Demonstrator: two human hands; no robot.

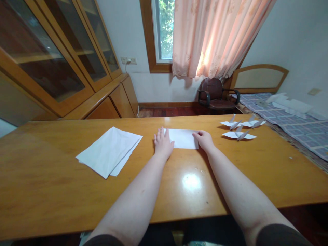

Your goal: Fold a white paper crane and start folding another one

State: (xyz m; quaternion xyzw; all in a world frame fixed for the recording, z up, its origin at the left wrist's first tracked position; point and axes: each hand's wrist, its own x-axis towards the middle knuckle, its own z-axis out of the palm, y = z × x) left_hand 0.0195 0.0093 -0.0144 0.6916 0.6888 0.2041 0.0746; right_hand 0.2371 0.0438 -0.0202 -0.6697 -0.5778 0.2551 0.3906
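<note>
A white rectangular sheet of paper [182, 139] lies flat on the wooden table, between my two hands. My left hand [163, 144] rests on the sheet's left end with its fingers spread. At the right edge my right hand [204, 139] pinches the paper between thumb and fingers. Over to the left lies a loose stack of white paper sheets [110, 150], slightly fanned and creased. Several folded paper cranes [240, 135] stand at the right, their wings spread, apart from my right hand.
The glossy wooden table [51, 198] spans the view. Behind it are a glass-fronted cabinet [74, 112], a pink curtain [205, 41] and a brown armchair [216, 95]. A bed [294, 116] with a checked cover stands beyond the table's right edge.
</note>
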